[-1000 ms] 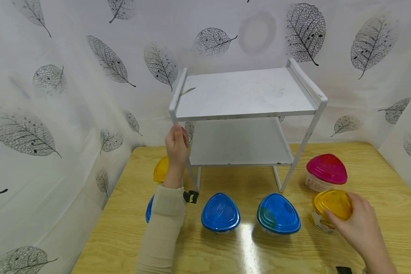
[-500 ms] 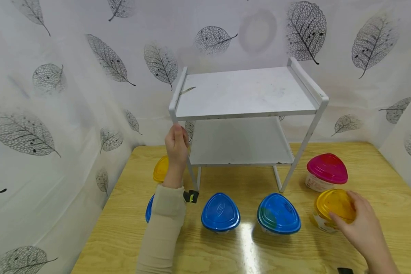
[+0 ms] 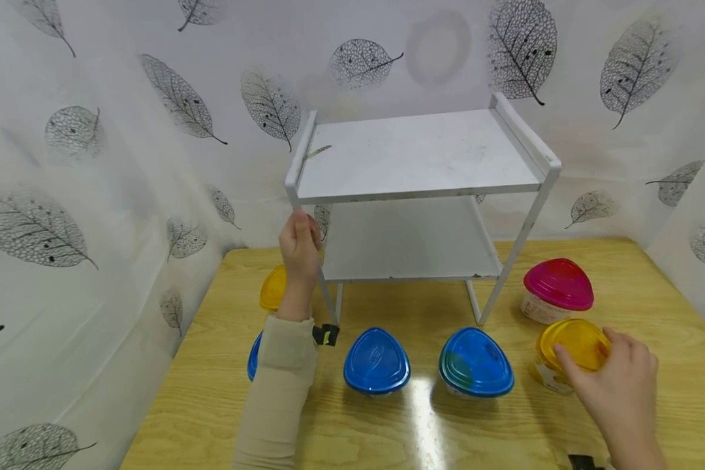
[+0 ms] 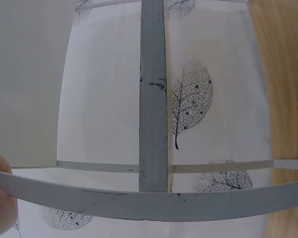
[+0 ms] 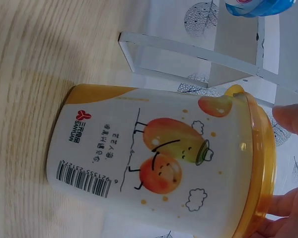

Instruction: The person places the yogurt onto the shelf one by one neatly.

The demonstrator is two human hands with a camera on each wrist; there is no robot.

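A white two-tier shelf rack [image 3: 411,153] stands on the table. My left hand [image 3: 299,251] grips its front left post just below the top tier; in the left wrist view only a fingertip [image 4: 1,218] shows by the rail. On the right, my right hand [image 3: 619,378] is spread over a yellow-lidded plastic tub [image 3: 572,346], thumb and fingertips at opposite sides of the lid. The right wrist view shows this white tub [image 5: 159,153] with mango cartoons, its base on the table. The thumb there is slightly off the lid, and the fingers are at its edge.
Two blue-lidded tubs, one left [image 3: 377,361] and one right [image 3: 476,362], sit before the rack. A pink-lidded tub [image 3: 558,290] is behind the yellow one. Past my left arm, another yellow lid [image 3: 273,287] and a blue lid [image 3: 254,356] are partly hidden. Leaf-patterned sheeting [image 3: 364,65] hangs behind.
The yellow-lidded tub shifted slightly right between the first two frames. Since then my right thumb has moved left over the lid. My left hand keeps its hold on the post.
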